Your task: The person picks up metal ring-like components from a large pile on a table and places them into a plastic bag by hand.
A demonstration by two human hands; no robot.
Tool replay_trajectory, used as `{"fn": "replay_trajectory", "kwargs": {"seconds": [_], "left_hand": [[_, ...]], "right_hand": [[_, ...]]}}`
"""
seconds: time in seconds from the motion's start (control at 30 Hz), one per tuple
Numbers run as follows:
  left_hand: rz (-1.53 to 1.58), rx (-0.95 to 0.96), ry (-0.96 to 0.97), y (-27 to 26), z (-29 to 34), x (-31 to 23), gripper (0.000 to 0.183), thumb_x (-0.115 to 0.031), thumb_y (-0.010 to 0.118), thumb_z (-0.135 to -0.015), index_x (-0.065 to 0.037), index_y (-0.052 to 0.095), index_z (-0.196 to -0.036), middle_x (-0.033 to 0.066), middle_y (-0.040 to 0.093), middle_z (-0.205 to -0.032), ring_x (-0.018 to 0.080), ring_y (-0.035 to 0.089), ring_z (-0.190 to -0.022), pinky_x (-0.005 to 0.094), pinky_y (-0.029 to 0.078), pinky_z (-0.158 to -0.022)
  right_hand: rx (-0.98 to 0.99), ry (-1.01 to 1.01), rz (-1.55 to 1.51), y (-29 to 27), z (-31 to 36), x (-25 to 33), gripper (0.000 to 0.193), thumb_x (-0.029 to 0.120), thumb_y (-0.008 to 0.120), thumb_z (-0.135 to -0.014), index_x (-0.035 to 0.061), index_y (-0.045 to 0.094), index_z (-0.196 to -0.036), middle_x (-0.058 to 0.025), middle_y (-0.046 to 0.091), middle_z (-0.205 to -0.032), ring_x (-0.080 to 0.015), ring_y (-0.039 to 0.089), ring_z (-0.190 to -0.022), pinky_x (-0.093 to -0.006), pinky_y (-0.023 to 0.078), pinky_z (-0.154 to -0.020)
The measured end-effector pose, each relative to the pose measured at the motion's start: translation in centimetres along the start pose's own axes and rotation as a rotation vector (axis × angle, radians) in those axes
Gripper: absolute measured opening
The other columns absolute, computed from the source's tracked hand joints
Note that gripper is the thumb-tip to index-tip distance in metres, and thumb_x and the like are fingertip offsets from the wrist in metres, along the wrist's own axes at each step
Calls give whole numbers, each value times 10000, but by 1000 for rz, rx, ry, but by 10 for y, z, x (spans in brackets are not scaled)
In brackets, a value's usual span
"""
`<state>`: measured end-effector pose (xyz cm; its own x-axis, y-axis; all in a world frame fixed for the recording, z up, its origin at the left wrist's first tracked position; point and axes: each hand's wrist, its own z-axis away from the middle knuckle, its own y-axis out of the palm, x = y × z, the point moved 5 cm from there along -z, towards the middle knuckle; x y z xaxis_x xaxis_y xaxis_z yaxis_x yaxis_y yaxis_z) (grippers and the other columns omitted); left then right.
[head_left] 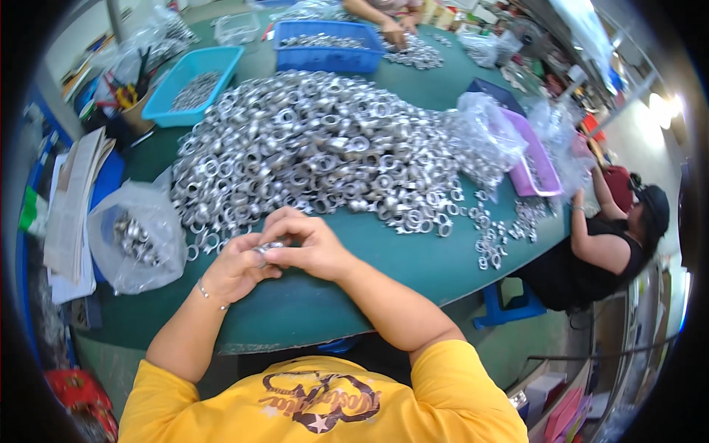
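Note:
Both my hands meet above the near edge of the green table, in front of a big heap of silvery metal rings [310, 140]. Between the fingertips is one small metal ring [267, 249]. My left hand [238, 267], with a bracelet at the wrist, grips it from the left. From the other side my right hand [314, 247] pinches it with thumb and fingers. The fingers cover part of the ring. Just left of my hands sits an open clear plastic bag [140, 240] with several metal parts inside.
A turquoise tray [221, 81] and a blue bin [330, 63] of small parts stand behind the heap. At right are a purple basket [543, 159] and a plastic bag [491, 133]. One person [613, 244] sits at right; another's hand [395, 33] works at the far side.

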<state>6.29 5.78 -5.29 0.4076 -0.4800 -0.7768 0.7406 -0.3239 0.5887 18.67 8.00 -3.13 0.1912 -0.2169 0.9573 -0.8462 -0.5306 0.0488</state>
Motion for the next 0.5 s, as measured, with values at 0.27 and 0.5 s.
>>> {"fn": "replay_trajectory", "kwargs": {"seconds": [0.27, 0.5], "left_hand": [[-59, -23, -11, 1, -4, 2, 208, -169, 503, -823, 6, 530, -933, 78, 561, -735, 132, 532, -593, 222, 428, -478], [-28, -12, -139, -1, -5, 14, 63, -114, 530, -836, -53, 519, -844, 51, 537, -711, 99, 481, -548, 195, 354, -409]], "right_hand": [[-210, -134, 99, -8, 9, 22, 91, 49, 612, -797, 7, 584, -872, -72, 620, -870, -135, 578, -815, -271, 465, -728], [14, -90, 439, -2, 7, 38, 320, 73, 659, -741, 65, 588, -1053, -67, 594, -962, -155, 563, -799, -276, 461, -668]]}}
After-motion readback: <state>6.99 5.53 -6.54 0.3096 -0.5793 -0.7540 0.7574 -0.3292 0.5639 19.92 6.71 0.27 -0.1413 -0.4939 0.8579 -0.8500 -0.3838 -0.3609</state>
